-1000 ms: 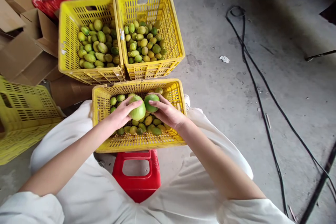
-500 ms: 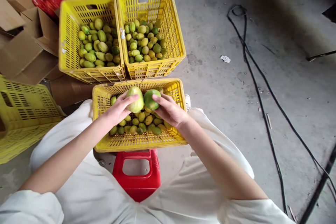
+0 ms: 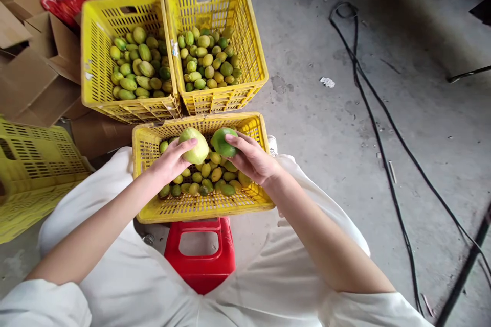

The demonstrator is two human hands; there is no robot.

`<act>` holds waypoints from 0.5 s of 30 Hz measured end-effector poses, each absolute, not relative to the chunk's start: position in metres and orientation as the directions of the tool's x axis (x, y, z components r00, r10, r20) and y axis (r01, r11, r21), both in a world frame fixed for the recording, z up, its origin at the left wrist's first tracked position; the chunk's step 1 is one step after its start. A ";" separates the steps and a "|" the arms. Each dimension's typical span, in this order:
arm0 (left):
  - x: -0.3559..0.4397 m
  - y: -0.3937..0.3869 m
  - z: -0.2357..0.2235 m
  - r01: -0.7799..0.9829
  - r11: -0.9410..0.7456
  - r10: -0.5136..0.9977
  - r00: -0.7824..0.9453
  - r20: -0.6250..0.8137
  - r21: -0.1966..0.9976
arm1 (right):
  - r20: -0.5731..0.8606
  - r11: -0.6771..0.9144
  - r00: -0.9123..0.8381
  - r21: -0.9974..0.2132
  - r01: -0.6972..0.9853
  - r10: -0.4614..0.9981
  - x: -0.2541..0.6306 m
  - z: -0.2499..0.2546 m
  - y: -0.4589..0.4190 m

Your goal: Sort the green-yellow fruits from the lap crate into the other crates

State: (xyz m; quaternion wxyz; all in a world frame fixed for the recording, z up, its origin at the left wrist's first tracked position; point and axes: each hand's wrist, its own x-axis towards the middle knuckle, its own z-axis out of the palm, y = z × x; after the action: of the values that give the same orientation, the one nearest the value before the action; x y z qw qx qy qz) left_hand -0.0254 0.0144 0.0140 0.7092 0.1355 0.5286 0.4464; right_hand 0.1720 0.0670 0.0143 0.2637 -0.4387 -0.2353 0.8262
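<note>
My left hand [image 3: 173,159] is closed around a pale yellow-green lemon [image 3: 195,146], thumb on top. In my right hand [image 3: 253,156] is a darker green lemon [image 3: 223,142], also gripped with the thumb over it. The two fruits are held a small gap apart, above the near yellow crate [image 3: 203,210]. Several smaller green and yellow lemons [image 3: 206,184] lie in that crate, partly hidden by my hands. The fingers under each fruit are mostly out of sight.
Two yellow crates, left [image 3: 130,107] and right [image 3: 222,93], stand beyond, holding many lemons. A red stool [image 3: 199,271] is between my legs. Cardboard boxes [image 3: 34,82] and another yellow crate [image 3: 38,173] are at left; a black cable [image 3: 378,138] lies at right.
The two lemons have moved slightly apart, and the green one has turned a little in my right hand. The whole view has shifted slightly.
</note>
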 end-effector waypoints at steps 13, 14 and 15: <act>-0.036 0.020 0.018 -0.558 0.584 0.733 0.050 -0.679 0.589 | -0.636 -0.801 -0.491 -0.518 -0.299 0.595 0.171 0.014 0.070; -0.036 0.021 0.019 -0.547 0.570 0.749 0.039 -0.662 0.613 | -0.621 -0.786 -0.486 -0.536 -0.308 0.615 0.172 0.015 0.071; -0.036 0.021 0.019 -0.540 0.557 0.760 0.025 -0.650 0.631 | -0.605 -0.769 -0.482 -0.558 -0.311 0.634 0.172 0.016 0.070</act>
State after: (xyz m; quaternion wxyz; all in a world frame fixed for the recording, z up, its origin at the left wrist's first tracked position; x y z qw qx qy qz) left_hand -0.0363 0.0212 0.0195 0.7082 0.1043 0.5262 0.4590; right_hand 0.1725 0.0704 0.0162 0.2812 -0.4244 -0.1903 0.8394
